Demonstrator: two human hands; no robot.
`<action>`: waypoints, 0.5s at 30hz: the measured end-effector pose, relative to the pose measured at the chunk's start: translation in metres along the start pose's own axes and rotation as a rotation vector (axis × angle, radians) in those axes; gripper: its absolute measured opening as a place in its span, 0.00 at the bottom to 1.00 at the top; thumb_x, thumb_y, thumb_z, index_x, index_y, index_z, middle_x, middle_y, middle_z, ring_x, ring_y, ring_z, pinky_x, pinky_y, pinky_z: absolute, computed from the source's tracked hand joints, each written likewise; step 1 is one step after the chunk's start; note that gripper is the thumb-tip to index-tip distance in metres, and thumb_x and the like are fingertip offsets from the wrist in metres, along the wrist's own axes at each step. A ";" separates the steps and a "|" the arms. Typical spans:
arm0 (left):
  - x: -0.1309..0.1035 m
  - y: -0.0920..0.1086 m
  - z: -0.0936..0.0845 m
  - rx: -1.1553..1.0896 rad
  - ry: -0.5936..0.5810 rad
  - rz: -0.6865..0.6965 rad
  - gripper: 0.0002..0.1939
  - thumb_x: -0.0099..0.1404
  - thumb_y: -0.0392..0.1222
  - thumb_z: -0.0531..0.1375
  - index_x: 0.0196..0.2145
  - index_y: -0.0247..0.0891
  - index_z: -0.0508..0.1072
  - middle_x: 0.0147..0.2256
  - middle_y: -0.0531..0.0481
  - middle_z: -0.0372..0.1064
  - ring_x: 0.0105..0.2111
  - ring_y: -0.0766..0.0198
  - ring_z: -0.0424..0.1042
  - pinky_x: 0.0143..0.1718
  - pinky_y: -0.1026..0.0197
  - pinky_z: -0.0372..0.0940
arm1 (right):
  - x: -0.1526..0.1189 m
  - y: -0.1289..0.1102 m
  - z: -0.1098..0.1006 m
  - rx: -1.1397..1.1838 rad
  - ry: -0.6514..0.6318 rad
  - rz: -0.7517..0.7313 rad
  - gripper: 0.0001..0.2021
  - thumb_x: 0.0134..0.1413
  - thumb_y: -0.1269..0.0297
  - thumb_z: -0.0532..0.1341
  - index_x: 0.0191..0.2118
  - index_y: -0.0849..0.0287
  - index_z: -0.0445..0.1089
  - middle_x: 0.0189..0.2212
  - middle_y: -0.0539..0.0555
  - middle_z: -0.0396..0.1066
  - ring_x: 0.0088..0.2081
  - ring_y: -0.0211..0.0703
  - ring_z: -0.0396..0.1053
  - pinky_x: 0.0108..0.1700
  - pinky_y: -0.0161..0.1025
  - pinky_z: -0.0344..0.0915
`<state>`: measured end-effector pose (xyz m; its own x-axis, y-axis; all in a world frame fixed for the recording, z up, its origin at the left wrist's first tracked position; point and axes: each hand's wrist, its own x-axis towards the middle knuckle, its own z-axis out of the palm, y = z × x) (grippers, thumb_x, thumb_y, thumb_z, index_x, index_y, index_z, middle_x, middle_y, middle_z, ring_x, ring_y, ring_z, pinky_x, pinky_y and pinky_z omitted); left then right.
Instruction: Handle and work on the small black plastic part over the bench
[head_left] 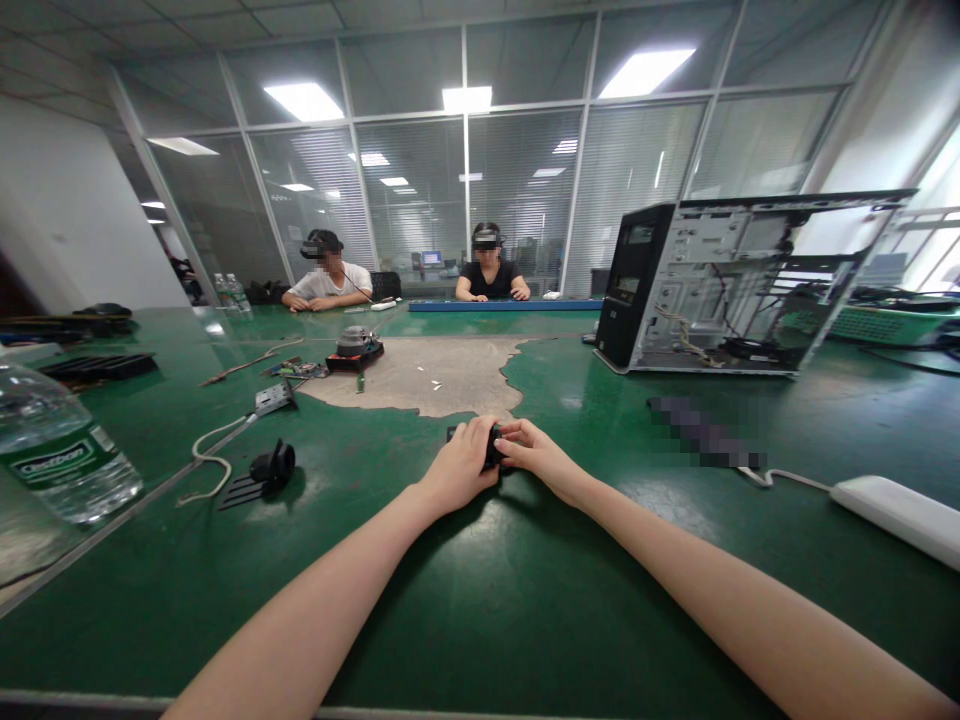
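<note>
Both hands meet over the green table (442,590), just below the bare patch in its top. My left hand (466,462) is wrapped round a small black part (493,447), its fingers covering most of it. From the other side, my right hand (526,446) pinches at the same part with thumb and fingertips. What kind of part it is cannot be made out. To the left lies a black plastic piece (274,465) with a round collar and slats. Behind that sits a metal box-like component (274,397) with a grey cable (217,455).
An opened computer case (637,290) stands at the right. A water bottle (60,450) is at the left, a white power strip (900,515) at the right edge. A heatsink fan (356,345) sits on the bare patch (450,370). Two people sit across the table.
</note>
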<state>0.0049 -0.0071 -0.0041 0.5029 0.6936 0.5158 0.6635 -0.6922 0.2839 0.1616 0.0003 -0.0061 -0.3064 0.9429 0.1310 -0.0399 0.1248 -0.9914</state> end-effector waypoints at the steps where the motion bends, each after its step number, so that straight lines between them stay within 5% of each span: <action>1: 0.000 0.000 0.000 0.000 0.000 0.001 0.31 0.50 0.34 0.56 0.50 0.41 0.49 0.48 0.45 0.54 0.46 0.55 0.57 0.45 0.51 0.58 | 0.001 0.001 -0.001 -0.003 -0.001 0.006 0.16 0.40 0.58 0.63 0.36 0.58 0.62 0.34 0.52 0.65 0.35 0.37 0.65 0.37 0.38 0.64; 15: 0.000 0.001 -0.001 -0.011 -0.013 -0.015 0.31 0.50 0.34 0.57 0.50 0.41 0.48 0.48 0.45 0.54 0.46 0.55 0.57 0.44 0.50 0.59 | -0.002 -0.003 0.000 0.023 -0.042 -0.029 0.15 0.39 0.59 0.63 0.35 0.55 0.60 0.34 0.49 0.64 0.35 0.36 0.65 0.36 0.37 0.65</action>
<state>0.0051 -0.0083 -0.0027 0.4999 0.7064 0.5010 0.6652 -0.6837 0.3003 0.1623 -0.0021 -0.0033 -0.3448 0.9249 0.1604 -0.0716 0.1445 -0.9869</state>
